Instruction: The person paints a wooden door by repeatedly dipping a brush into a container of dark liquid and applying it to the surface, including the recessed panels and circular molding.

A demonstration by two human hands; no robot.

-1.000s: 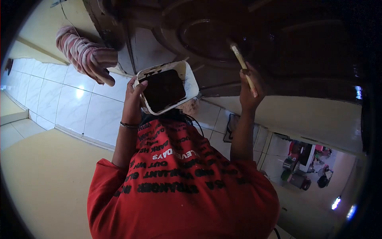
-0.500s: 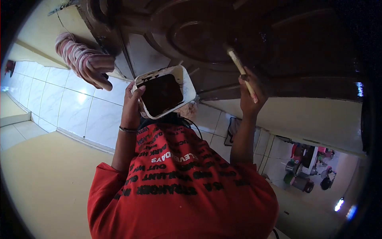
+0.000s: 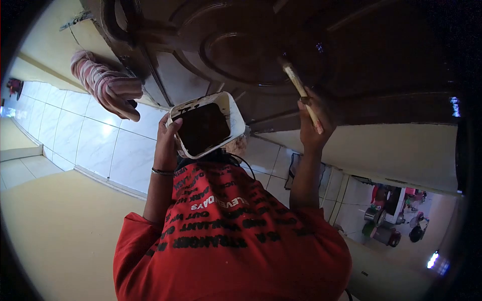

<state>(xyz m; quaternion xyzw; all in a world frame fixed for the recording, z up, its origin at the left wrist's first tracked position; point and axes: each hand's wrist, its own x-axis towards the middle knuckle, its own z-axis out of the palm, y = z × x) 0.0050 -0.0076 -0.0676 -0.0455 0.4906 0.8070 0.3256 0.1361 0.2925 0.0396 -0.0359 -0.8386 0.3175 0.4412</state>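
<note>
My left hand (image 3: 166,134) grips the near left rim of a white square container (image 3: 236,120), its thumb over the edge. Dark brown paint (image 3: 203,129) lies inside, with smears on the inner wall. On the right, my right hand (image 3: 317,118) is closed round the pale handle of a paintbrush (image 3: 296,83). The brush points up and left, its dark bristles at the surface of a dark brown panelled door (image 3: 241,55); whether they touch it is hard to tell. An oval moulding and shiny spots show on the door.
A rolled striped cloth (image 3: 105,83) hangs at the upper left beside the door. White floor tiles (image 3: 90,135) run below it. At the far right, pots and other household items (image 3: 381,220) stand in another room. A yellow wall (image 3: 65,226) is at the lower left.
The brush and my right hand have shifted slightly left and down in view. The container has tilted a little and sits slightly lower. Both are still held.
</note>
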